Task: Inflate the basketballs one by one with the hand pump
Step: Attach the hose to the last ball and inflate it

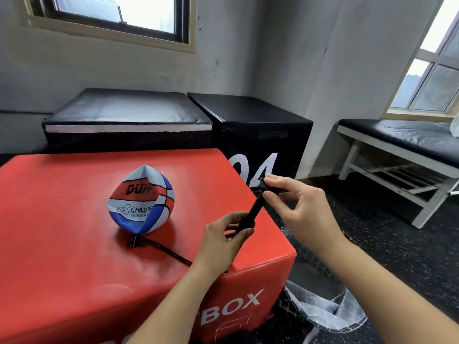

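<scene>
A half-collapsed basketball [141, 199] in red, white and blue sits on the red padded box [62, 244]. A black hose [164, 252] runs from under the ball across the box top toward my left wrist. My left hand [224, 240] grips the lower body of a slim black hand pump [253, 208], which slants up to the right. My right hand [295, 207] pinches the pump's top handle between thumb and fingertips, just past the box's right edge.
Two black padded boxes [250, 117] stand behind the red one, against the wall. A white bench with a black cushion [402, 142] is at the right under a window. A mesh basket [320, 306] sits on the dark floor beside the red box.
</scene>
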{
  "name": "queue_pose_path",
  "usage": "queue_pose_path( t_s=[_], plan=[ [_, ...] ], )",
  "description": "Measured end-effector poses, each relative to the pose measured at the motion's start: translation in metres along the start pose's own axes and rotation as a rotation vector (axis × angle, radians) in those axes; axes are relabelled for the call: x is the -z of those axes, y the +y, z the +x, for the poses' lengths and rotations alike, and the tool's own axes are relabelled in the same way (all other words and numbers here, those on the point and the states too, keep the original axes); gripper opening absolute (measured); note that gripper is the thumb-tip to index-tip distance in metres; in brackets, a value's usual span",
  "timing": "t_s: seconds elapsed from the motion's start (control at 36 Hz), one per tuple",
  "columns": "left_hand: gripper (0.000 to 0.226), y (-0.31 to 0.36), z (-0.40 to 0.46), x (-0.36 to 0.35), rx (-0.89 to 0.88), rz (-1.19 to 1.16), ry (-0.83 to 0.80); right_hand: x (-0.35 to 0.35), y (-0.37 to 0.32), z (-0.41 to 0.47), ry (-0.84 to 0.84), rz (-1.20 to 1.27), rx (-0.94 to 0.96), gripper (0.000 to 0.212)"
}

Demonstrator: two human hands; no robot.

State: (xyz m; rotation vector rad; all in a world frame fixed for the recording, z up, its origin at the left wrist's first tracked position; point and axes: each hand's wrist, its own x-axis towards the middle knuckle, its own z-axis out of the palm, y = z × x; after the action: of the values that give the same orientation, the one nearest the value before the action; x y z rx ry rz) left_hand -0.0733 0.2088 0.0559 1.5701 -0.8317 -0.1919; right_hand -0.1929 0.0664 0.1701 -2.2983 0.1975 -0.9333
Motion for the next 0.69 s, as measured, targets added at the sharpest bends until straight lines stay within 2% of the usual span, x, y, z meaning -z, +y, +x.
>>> queue_pose_path(
  t_s=[0.14, 0.36, 0.53, 0.69],
  plan=[
    [0.029, -0.003, 0.001, 0.004, -0.005, -0.009, 0.014, -0.019, 0.01, 0.002, -0.054, -0.06, 0.019, 0.026],
    [0.036, 0.001, -0.001, 0.005, -0.023, -0.045, 0.037, -0.038, 0.022, -0.007, -0.196, -0.133, -0.019, 0.032],
    [0.035, 0.007, -0.005, 0.002, -0.048, -0.019, 0.011, -0.037, 0.02, -0.021, -0.18, -0.176, -0.006, 0.037],
    [0.036, 0.013, -0.012, -0.006, -0.08, 0.03, -0.047, -0.017, 0.022, -0.032, -0.182, -0.107, -0.057, 0.031]
  ],
)
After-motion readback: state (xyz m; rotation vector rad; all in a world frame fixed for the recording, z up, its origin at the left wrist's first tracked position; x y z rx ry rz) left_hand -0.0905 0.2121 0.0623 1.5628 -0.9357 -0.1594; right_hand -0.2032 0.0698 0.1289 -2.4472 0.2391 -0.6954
